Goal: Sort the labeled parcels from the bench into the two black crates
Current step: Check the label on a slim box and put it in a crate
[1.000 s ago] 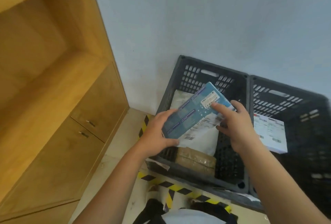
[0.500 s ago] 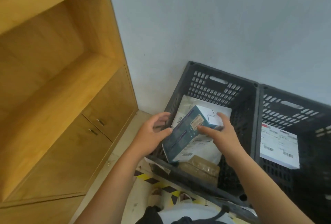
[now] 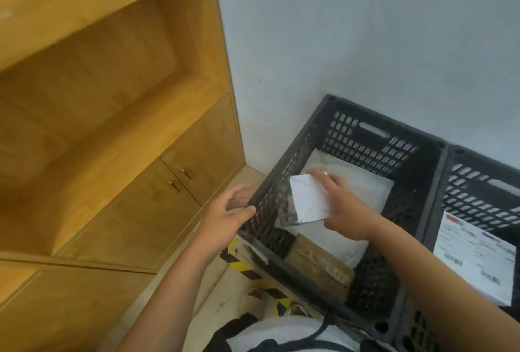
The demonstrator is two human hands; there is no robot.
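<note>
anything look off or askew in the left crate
Nothing damaged or spilled. The small box is tilted over the grey mailer in the left crate, but the right hand holds it there.

The right crate [image 3: 478, 182] runs off the edge, its parcel label [image 3: 475, 256] unreadable.

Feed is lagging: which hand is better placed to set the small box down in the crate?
Right. The right hand grips the small box inside the left crate, just above the grey mailer; the left hand is outside the crate wall, holding nothing.
</note>
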